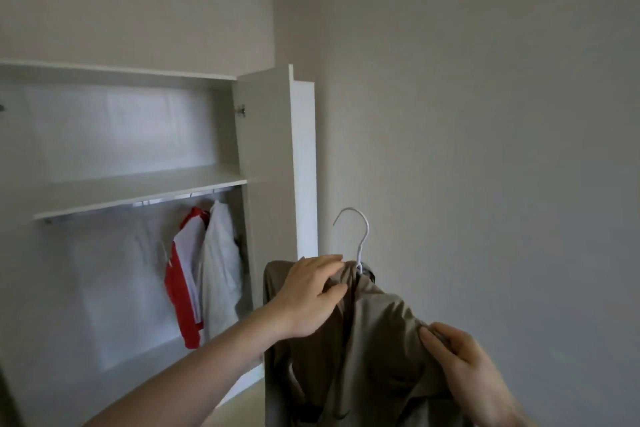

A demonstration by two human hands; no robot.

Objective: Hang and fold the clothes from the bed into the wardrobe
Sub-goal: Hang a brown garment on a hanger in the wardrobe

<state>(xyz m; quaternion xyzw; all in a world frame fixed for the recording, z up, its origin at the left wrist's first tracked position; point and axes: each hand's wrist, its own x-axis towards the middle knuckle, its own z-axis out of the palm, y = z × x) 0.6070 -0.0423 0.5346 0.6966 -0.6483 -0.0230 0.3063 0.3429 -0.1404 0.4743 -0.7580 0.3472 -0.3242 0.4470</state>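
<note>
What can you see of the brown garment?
The brown garment is a soft olive-brown fabric top on a white hanger whose hook sticks up above its collar. It hangs in the air outside the wardrobe. The left hand grips it by the collar; the right hand pinches its shoulder. Its lower part is out of frame.

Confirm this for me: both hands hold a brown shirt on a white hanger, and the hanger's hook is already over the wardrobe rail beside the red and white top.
Not quite. In the head view the hanger hook is free in the air, right of the open wardrobe door, not on the rail. The rest holds: left hand and right hand hold the brown shirt; the red and white top hangs inside.
</note>
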